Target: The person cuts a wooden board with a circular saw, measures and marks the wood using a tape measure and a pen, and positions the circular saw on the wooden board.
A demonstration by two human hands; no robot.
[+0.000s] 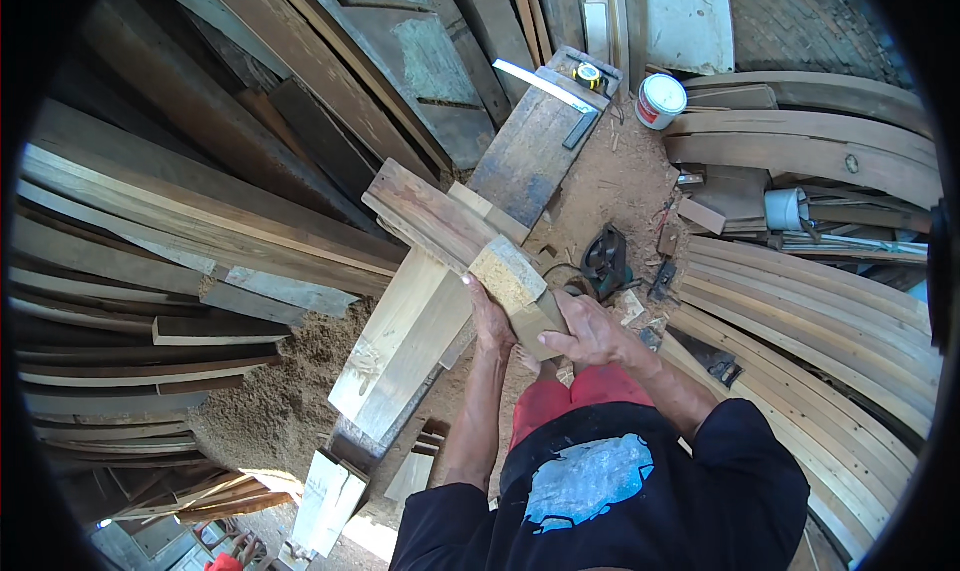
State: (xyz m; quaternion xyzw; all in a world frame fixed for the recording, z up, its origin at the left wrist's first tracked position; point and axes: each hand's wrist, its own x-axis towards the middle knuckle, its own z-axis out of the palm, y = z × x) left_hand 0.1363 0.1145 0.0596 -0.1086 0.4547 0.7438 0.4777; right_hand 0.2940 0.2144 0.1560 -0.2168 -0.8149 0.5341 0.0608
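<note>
In front of my waist, my left hand point(487, 316) is closed on the left side of a short wooden block point(508, 273) with a rough, pale top, its thumb pointing up along the edge. My right hand point(590, 331) grips the block's near right end, thumb across the wood and fingers curled behind. Just beyond the block lies a reddish-brown grooved board point(440, 211); whether the two are joined, I cannot tell. Beneath them, pale planks point(400, 336) rest slantwise on a long narrow bench point(515, 171).
A tape measure point(588, 74) and a carpenter's square point(545, 87) sit on the bench's far end. Beside it stands a white bucket point(661, 101). A dark power tool point(606, 261) rests on the sawdust-covered ground. Stacked boards point(800, 341) flank both sides; another person's red clothing point(225, 562) shows lower left.
</note>
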